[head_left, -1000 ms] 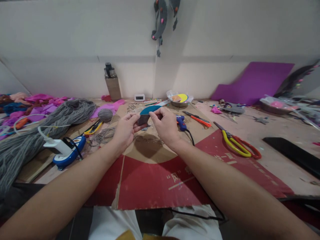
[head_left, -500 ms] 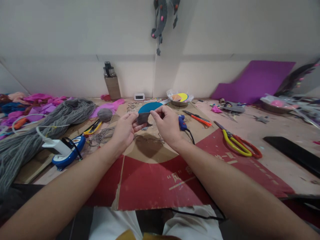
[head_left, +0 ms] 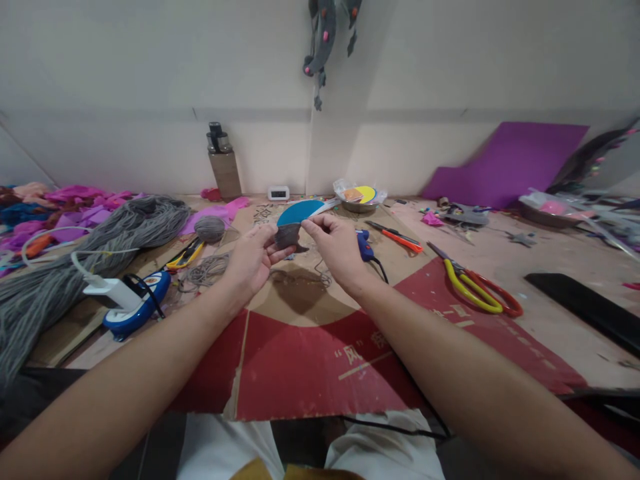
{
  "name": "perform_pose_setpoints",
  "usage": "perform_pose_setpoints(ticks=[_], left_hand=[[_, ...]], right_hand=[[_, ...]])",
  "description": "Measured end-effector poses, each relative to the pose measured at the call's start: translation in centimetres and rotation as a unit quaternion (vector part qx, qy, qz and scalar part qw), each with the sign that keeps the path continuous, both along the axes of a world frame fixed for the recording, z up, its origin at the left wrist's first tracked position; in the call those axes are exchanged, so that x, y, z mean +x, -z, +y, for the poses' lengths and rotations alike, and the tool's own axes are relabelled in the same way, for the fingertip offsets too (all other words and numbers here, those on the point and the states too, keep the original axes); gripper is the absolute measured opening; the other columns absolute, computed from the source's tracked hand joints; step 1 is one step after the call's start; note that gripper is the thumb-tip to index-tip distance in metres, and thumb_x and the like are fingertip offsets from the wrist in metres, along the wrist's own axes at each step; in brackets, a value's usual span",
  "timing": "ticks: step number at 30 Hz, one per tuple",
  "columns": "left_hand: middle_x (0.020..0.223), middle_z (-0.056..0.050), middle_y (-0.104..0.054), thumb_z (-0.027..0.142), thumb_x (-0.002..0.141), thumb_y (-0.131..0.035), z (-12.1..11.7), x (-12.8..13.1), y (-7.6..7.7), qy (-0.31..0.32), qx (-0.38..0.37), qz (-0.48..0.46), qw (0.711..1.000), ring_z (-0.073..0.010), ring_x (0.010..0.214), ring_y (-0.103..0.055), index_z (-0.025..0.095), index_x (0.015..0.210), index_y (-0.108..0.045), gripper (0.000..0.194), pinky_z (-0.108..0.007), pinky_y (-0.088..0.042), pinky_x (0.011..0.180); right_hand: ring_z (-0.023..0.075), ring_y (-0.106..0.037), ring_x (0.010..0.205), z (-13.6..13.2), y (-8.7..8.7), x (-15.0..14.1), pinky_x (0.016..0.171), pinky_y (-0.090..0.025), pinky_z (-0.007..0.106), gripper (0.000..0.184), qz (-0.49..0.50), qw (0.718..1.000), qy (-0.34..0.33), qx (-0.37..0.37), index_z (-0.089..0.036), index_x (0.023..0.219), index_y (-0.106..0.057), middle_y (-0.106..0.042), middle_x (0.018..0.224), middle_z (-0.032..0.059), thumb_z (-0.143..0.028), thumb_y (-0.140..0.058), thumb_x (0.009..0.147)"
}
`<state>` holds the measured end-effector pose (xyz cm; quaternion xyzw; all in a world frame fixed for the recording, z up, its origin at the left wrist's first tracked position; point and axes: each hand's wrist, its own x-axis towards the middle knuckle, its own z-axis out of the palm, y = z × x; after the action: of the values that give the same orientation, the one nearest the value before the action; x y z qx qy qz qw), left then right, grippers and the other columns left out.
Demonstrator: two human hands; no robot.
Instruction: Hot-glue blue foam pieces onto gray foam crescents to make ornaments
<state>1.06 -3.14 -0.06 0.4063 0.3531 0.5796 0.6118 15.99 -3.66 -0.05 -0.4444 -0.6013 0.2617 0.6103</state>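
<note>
My left hand is closed on a small dark grey piece of cloth, its thumb on the near face and fingers behind. The thumb and fingertips of my right hand are pinched together at the cloth's upper right edge. A narrow tail of the cloth hangs below, over the left fingertips. Just behind the cloth lies a blue round fan with a pale handle, partly covered by it. Loose grey yarn lies on the cardboard below my hands.
Left are a grey yarn bundle, a yarn ball, a yellow cutter and a blue power strip. Right are a blue glue gun, an orange-handled tool, scissors and a black case. A bottle stands behind.
The grey cloth's upper edge is now bent and tilted up at the right, where it was flatter before. My right fingertips have shifted slightly; both hands stay in nearly the same place.
</note>
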Motion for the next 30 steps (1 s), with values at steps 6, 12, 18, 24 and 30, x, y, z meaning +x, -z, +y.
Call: perform_pose_setpoints(ticks=[6,12,18,24,30], left_hand=[[0.088,-0.009,-0.073,0.019,0.079,-0.058,-0.2,0.0,-0.3,0.027,-0.017,-0.016,0.999,-0.0196,0.08,-0.071,0.013,0.093,-0.064,0.017,-0.031,-0.059,0.071],[0.084,-0.008,-0.072,0.017,0.079,-0.055,-0.4,-0.2,-1.1,0.086,-0.054,-0.043,0.994,-0.0184,0.078,-0.071,0.013,0.09,-0.063,0.014,-0.023,-0.059,0.056],[0.078,-0.002,-0.069,0.012,0.077,-0.061,-0.7,-0.1,-1.4,0.077,-0.018,-0.046,0.996,-0.0101,0.061,-0.065,0.014,0.081,-0.063,0.005,-0.021,-0.059,0.055],[0.092,-0.009,-0.072,0.011,0.081,-0.061,-0.6,0.3,-1.1,0.074,0.021,-0.044,0.996,-0.0134,0.078,-0.069,0.01,0.084,-0.067,0.007,-0.026,-0.06,0.077],[0.083,-0.006,-0.07,0.009,0.076,-0.064,-0.8,0.1,-0.9,0.075,0.035,-0.056,0.995,-0.0148,0.077,-0.069,0.011,0.084,-0.062,0.009,-0.033,-0.059,0.081]], right_hand=[[0.0096,-0.037,0.055,0.3,0.1,0.3,0.057,-0.033,0.025,0.023,0.026,0.999,-0.037,-0.008,-0.02,0.064,-0.054,-0.043,0.059,-0.0051,-0.036,-0.059,0.08],[0.0078,-0.032,0.05,0.2,-0.1,0.3,0.048,-0.026,0.023,0.028,0.051,0.993,-0.108,-0.021,-0.021,0.067,-0.047,-0.036,0.056,-0.0069,-0.041,-0.06,0.081],[0.0045,-0.021,0.044,0.4,-0.2,0.3,0.043,-0.015,0.021,0.034,0.197,0.956,-0.199,-0.091,-0.021,0.069,-0.042,-0.028,0.054,-0.0105,-0.044,-0.067,0.073],[0.0041,-0.024,0.045,1.1,0.3,0.6,0.042,-0.015,0.02,0.035,0.232,0.951,-0.174,-0.104,-0.021,0.07,-0.044,-0.031,0.055,-0.0107,-0.045,-0.07,0.07],[0.0044,-0.026,0.046,1.1,0.5,0.5,0.043,-0.017,0.02,0.032,0.216,0.957,-0.159,-0.107,-0.02,0.071,-0.045,-0.032,0.055,-0.0104,-0.044,-0.068,0.071]])
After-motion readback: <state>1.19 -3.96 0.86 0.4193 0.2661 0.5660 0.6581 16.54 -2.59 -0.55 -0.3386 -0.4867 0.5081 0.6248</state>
